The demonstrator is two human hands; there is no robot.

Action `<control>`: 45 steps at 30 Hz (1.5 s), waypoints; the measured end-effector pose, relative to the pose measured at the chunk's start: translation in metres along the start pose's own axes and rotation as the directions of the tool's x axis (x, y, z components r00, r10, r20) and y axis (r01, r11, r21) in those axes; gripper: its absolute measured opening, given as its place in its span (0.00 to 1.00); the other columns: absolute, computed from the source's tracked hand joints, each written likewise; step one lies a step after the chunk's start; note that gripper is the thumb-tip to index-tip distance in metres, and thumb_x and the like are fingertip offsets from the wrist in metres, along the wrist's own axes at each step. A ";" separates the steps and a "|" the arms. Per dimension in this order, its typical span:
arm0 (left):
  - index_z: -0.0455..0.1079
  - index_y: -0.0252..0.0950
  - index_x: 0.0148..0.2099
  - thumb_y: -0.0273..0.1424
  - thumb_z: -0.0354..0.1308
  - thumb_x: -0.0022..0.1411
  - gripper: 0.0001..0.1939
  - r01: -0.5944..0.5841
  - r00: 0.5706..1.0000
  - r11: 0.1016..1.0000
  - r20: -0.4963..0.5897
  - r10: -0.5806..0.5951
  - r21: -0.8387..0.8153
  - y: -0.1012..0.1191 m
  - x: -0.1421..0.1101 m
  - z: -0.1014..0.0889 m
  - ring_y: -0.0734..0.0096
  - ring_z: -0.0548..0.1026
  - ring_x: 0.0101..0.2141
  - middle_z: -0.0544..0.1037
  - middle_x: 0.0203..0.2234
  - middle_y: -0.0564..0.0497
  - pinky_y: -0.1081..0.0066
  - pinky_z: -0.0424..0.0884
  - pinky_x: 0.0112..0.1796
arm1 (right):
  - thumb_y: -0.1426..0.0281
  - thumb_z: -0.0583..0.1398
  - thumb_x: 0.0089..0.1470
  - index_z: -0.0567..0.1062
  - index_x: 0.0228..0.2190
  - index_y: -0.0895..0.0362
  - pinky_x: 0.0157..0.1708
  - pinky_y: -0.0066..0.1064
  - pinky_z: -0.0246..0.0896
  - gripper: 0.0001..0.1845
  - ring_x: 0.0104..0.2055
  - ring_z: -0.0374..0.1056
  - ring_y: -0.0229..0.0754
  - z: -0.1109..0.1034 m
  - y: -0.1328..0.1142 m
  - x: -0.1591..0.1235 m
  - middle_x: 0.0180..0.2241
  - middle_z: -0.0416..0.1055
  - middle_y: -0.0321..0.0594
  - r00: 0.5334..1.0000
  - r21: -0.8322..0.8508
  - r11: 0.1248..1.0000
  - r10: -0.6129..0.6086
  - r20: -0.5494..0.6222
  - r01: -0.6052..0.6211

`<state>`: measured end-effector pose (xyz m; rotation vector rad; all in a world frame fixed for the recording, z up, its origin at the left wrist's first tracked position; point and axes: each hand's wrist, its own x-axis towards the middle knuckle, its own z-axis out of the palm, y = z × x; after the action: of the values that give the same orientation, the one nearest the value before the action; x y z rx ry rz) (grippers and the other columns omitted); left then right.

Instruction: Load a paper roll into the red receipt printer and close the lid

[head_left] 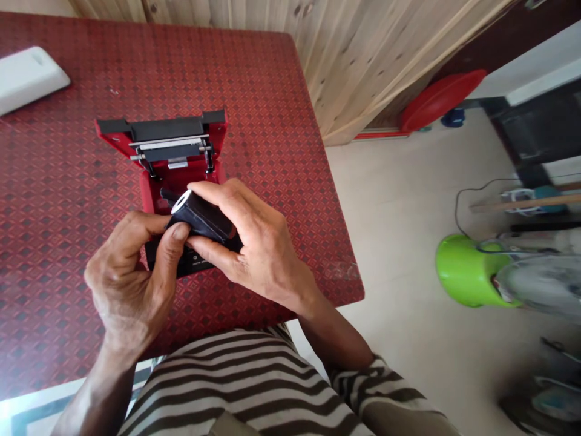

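Observation:
A roll of black ribbon-like film (205, 217) with a white core is held between my hands. My right hand (258, 242) wraps round the roll, fingers over its top and thumb below. With thumb and forefinger, my left hand (140, 266) pinches the roll's left end, near its edge. Under both hands sits a red and black machine (147, 192), its hinged lid (166, 130) raised. Inside the lid are metal bars and small black fittings. My hands and the roll hide much of the machine's lower body, where faint white print shows on the black front.
The machine stands on a red patterned table (263, 109), whose right edge drops to a pale floor (385, 200). A white object (31, 79) lies at the far left. On the floor are a green bucket (463, 270) and a red basin (442, 100). Wood panelling (354, 54) borders the table's far side.

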<state>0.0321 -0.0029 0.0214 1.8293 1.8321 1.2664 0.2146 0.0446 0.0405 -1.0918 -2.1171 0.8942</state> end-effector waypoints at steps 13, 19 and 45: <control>0.78 0.41 0.38 0.32 0.66 0.68 0.04 -0.044 0.999 0.997 0.001 0.044 -0.068 -0.003 0.003 0.006 0.80 0.68 0.26 0.76 0.28 0.59 0.70 0.62 0.29 | 0.54 0.67 0.63 0.73 0.58 0.50 0.55 0.38 0.76 0.26 0.55 0.77 0.44 0.008 0.022 -0.005 0.56 0.79 0.41 0.993 0.528 0.844 0.114 -0.005 -0.094; 0.77 0.40 0.38 0.32 0.66 0.68 0.04 -0.056 0.998 0.994 0.000 0.057 -0.098 -0.003 0.003 0.006 0.80 0.69 0.26 0.76 0.28 0.59 0.70 0.63 0.29 | 0.54 0.69 0.62 0.74 0.55 0.50 0.55 0.38 0.76 0.25 0.52 0.78 0.43 0.007 0.021 -0.005 0.54 0.80 0.40 0.994 0.572 0.818 0.101 -0.043 -0.059; 0.77 0.39 0.37 0.31 0.65 0.68 0.05 -0.069 0.998 0.989 -0.019 0.067 -0.129 -0.009 0.000 0.010 0.79 0.68 0.27 0.75 0.26 0.59 0.70 0.62 0.31 | 0.57 0.75 0.52 0.79 0.51 0.47 0.52 0.40 0.78 0.27 0.50 0.80 0.48 0.010 0.023 -0.005 0.51 0.82 0.37 0.982 0.619 0.774 0.188 -0.020 -0.135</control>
<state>0.0331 0.0025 0.0085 1.8314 1.6653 1.3909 0.2202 0.0470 0.0155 -0.9351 -1.4881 1.4664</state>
